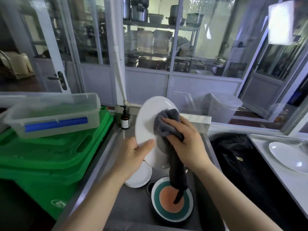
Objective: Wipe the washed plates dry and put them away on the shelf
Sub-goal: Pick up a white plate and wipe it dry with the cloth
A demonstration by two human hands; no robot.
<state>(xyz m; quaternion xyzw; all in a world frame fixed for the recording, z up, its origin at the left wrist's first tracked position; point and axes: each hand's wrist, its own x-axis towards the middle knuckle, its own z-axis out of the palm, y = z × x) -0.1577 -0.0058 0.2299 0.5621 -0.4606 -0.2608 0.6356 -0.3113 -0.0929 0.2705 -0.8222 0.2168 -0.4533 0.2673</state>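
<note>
A white oval plate (147, 120) is held tilted upright over the steel sink (133, 205). My left hand (133, 155) grips its lower left rim, thumb on the face. My right hand (186, 140) grips a grey cloth (166, 124) and presses it against the plate's right side; the cloth's tail hangs down toward the sink. In the sink lie a stack of white plates (141, 177) and a plate with teal and orange rings (171, 200). Another white plate (286, 155) lies on the white counter at the right.
Green bins (50, 155) stand at the left with a clear plastic box (53, 114) on top. A brown pump bottle (125, 118) sits behind the sink. A black bin bag (241, 160) fills the gap right of the sink. Glass partitions and metal shelving are behind.
</note>
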